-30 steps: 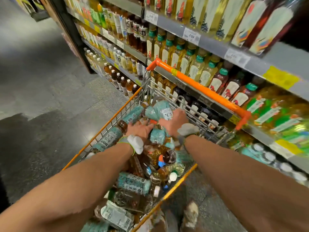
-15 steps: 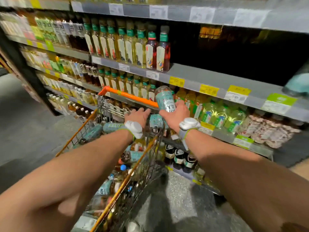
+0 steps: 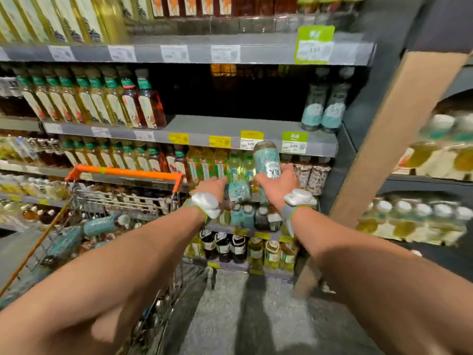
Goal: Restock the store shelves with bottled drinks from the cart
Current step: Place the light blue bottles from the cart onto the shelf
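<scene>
Right of the orange cart handle (image 3: 122, 172), my right hand (image 3: 277, 188) is wrapped round an upright teal-label bottle (image 3: 267, 160) and my left hand (image 3: 213, 187) grips a second teal bottle (image 3: 239, 192) lying sideways. I'd lift both to the bare grey shelf (image 3: 230, 124) up and right of that handle and stand them beside the two matching bottles (image 3: 323, 108), labels out. Below the handle the cart basket (image 3: 115, 201) holds more, and there's speckled grey floor (image 3: 268, 316) underfoot.

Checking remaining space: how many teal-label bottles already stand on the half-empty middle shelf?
2. The left bottle and the right bottle stand side by side at the right end of the shelf. Others may hide in the dark behind.
</scene>
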